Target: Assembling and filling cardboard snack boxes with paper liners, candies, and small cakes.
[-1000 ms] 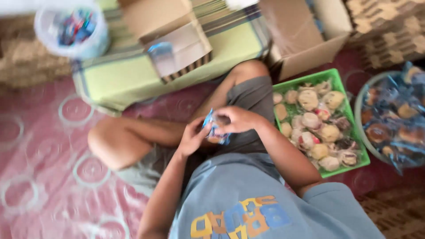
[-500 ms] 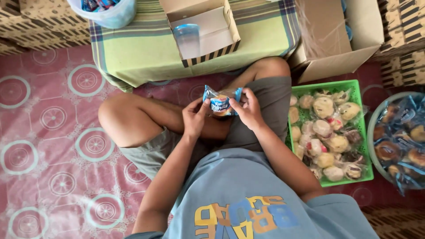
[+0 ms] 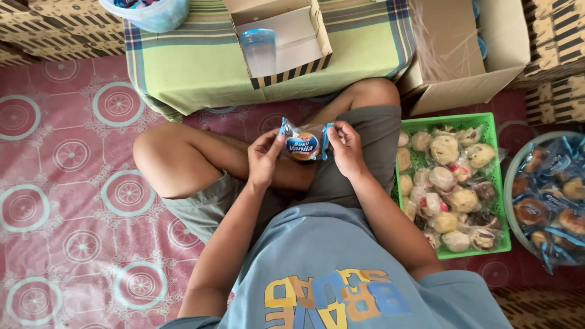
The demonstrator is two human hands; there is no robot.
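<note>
With the left hand and right hand each pinching one end of the wrapped bun above the lap (near the green basket), uneven pull risks tearing the wrapper or dropping it.

Glossy plastic, matt cloth and card

Snack wrapper is shining as clear, glossy plastic; green basket is looking like smooth plastic; cardboard box is showing matt; checked cloth is lying soft, woven.
</note>
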